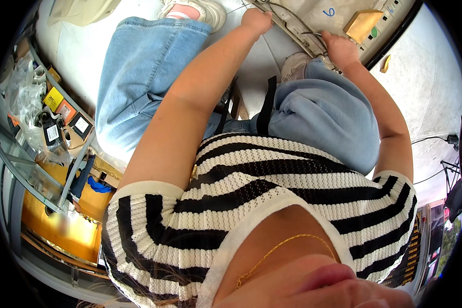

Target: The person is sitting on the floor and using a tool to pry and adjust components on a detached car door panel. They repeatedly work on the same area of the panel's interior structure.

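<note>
A beige panel (339,10) with a blue hand-drawn mark lies on the floor at the top of the view. My left hand (256,21) is closed at its left edge, and what its fingers hold is hidden. On the panel's near part, my right hand (341,49) is closed, its fingertips by a thin dark piece (312,34) that could be a wire or a tool tip. A dark cable (292,14) runs along the panel's left side. Just beyond my right hand a tan block (363,25) rests on the panel, beside a small green round piece (373,32).
A small yellow scrap (385,63) lies on the white floor right of the panel. To the left stands a glass shelf (31,174) with small boxes (66,110) and clear plastic bags (23,97). A black plug with a cord (450,139) is at the far right. My knees flank the work.
</note>
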The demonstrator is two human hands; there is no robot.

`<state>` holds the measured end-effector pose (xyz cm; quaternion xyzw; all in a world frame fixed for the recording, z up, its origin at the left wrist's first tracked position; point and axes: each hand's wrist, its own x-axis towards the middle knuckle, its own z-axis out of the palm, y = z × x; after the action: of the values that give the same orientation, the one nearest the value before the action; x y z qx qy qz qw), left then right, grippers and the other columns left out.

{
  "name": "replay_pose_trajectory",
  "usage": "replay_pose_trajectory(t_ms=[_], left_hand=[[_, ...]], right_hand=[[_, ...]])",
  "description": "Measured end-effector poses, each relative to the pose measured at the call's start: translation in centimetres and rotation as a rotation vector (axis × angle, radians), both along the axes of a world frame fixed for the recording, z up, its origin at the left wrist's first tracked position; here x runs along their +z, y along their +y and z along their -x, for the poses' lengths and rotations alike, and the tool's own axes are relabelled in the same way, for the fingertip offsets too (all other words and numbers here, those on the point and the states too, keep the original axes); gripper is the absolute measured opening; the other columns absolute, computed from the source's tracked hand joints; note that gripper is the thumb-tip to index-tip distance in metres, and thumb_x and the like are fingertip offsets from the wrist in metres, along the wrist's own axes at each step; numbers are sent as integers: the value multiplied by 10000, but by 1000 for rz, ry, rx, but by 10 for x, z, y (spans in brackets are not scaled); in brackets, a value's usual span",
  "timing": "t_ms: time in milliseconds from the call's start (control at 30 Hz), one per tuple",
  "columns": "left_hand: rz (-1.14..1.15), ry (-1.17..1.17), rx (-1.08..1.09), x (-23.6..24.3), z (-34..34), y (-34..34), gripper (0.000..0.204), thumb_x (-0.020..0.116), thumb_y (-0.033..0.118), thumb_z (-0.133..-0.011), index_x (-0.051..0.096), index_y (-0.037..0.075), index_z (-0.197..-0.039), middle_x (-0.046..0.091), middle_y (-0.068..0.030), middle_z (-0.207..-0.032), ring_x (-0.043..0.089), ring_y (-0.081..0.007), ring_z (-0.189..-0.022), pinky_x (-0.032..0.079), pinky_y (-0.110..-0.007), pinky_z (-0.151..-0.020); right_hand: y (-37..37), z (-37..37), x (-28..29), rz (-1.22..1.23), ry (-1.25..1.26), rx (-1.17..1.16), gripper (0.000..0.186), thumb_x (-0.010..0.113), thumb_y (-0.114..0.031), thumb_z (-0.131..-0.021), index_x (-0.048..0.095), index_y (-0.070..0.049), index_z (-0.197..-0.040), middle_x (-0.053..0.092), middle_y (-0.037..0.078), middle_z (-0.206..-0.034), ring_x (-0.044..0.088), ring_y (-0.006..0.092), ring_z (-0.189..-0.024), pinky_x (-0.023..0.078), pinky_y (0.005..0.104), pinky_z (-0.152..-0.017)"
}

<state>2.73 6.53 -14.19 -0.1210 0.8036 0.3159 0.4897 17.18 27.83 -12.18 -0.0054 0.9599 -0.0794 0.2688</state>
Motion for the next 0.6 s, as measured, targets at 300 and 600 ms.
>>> replay_pose_trajectory(t_ms=[300, 600], left_hand=[[12, -3, -25, 2, 0, -1, 284, 550, 242, -881, 597, -35, -836, 650, -125, -810, 616, -200, -677, 502, -309, -613], [11, 18, -41, -6, 0, -2, 278, 569, 227, -873, 603, -42, -811, 654, -126, -777, 624, -191, -670, 502, -300, -582]], right_hand=[[-23, -15, 9, 72, -204, -276, 170, 425, -90, -832, 456, -107, -999, 632, 144, -902, 627, 323, -861, 503, 424, -714], [-41, -24, 10, 139, -292, -464, 167, 456, -115, -816, 446, -70, -977, 638, 197, -891, 615, 368, -876, 485, 456, -736]])
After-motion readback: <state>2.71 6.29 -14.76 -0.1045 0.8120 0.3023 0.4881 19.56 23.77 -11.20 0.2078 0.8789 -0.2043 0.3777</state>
